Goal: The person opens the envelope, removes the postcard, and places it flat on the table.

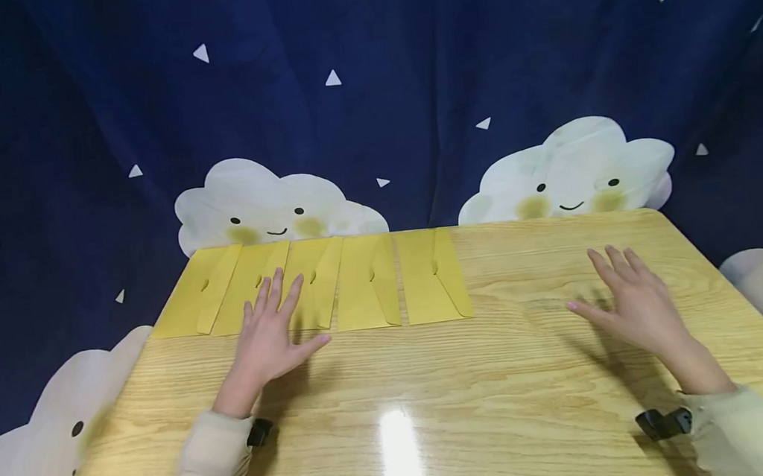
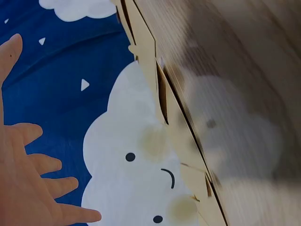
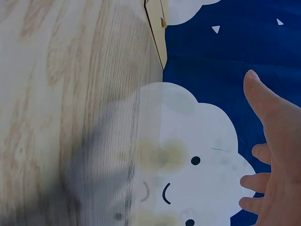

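Several yellow envelopes (image 1: pixel 366 284) lie in a row along the far left part of the table, their flaps on the right side of each. My left hand (image 1: pixel 272 344) is held over the table with fingers spread, its fingertips overlapping the second and third envelopes in the head view. In the left wrist view the same hand shows bare, its fingers apart, and the envelopes (image 2: pixel 146 52) appear edge-on. My right hand (image 1: pixel 636 307) hovers over the right side of the table, fingers extended and holding nothing. The rightmost envelope (image 1: pixel 426 287) lies between the two hands.
The wooden table (image 1: pixel 502 408) carries a bright light reflection near its front. Behind it hangs a dark blue curtain (image 1: pixel 395 65) with white clouds and triangles. A black wrist device (image 1: pixel 665 423) sits at the right cuff, another (image 1: pixel 259 432) at the left.
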